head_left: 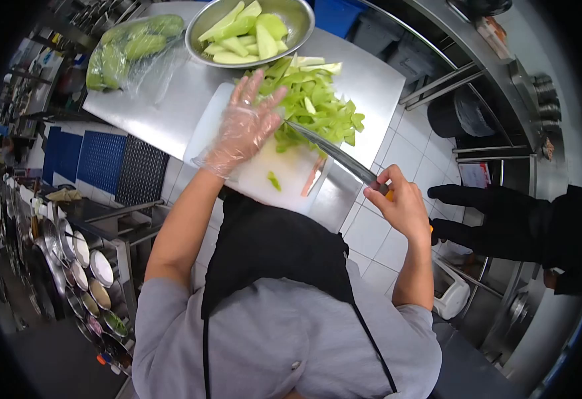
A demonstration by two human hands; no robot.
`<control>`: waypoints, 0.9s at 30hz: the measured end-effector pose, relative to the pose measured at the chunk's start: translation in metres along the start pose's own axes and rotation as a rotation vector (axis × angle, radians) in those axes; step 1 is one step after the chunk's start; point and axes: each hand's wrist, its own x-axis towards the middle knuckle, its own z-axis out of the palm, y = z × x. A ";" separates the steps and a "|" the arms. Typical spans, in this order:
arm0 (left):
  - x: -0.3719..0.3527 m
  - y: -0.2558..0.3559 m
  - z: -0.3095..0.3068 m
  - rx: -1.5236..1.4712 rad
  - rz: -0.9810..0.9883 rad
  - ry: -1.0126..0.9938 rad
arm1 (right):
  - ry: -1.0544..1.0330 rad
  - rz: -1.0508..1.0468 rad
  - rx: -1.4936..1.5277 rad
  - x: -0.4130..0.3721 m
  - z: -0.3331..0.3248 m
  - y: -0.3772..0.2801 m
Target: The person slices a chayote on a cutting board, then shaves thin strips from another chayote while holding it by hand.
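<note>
My left hand (243, 126), in a clear plastic glove, has its fingers stretched apart over the white cutting board (264, 179). Its fingertips are at the left side of a heap of thin pale-green vegetable slices (317, 100). My bare right hand (397, 203) grips a long knife (337, 153) by its handle, to the right of the board. The blade slants up and left, its tip close to my left hand and the slices. One small green scrap (274, 181) lies on the board's near part.
A steel bowl (297, 50) of larger green pieces (247, 33) stands behind the heap. A plastic bag (138, 50) of whole green vegetables lies left on the steel table (171, 106). A flat blade-like tool (314, 174) rests at the board's right edge. Another person (503, 223) stands at right.
</note>
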 end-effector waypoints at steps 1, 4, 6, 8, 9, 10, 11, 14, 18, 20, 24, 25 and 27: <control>0.002 0.000 -0.009 -0.071 0.017 0.048 | -0.068 0.007 -0.009 0.000 0.005 0.002; -0.007 -0.002 -0.015 -0.142 -0.128 0.269 | -0.222 -0.082 -0.025 0.002 0.032 0.015; -0.012 -0.013 -0.021 -0.172 -0.216 0.419 | -0.297 -0.154 0.003 0.004 0.052 0.010; -0.031 -0.029 -0.019 -0.165 -0.367 0.483 | -0.396 -0.211 0.014 0.007 0.065 -0.004; -0.042 -0.038 -0.015 -0.161 -0.441 0.515 | -0.387 -0.250 -0.038 0.009 0.071 -0.008; -0.051 -0.047 -0.010 -0.153 -0.501 0.550 | -0.378 -0.290 -0.091 0.012 0.078 -0.009; -0.061 -0.055 -0.005 -0.135 -0.529 0.528 | -0.366 -0.329 -0.144 0.016 0.084 -0.010; -0.073 -0.055 -0.002 -0.087 -0.574 0.476 | -0.203 -0.385 -0.356 0.031 0.088 -0.017; -0.068 -0.044 0.003 -0.095 -0.552 0.463 | -0.014 -0.371 -0.419 0.052 0.080 -0.028; -0.068 -0.046 0.004 -0.098 -0.535 0.455 | 0.051 -0.361 -0.484 0.064 0.076 -0.033; -0.067 -0.043 0.000 -0.075 -0.483 0.399 | 0.051 -0.412 -0.452 0.074 0.071 -0.046; -0.067 -0.044 0.001 -0.077 -0.471 0.385 | 0.046 -0.413 -0.420 0.070 0.069 -0.050; -0.067 -0.046 0.001 -0.093 -0.480 0.394 | 0.037 -0.418 -0.387 0.072 0.069 -0.055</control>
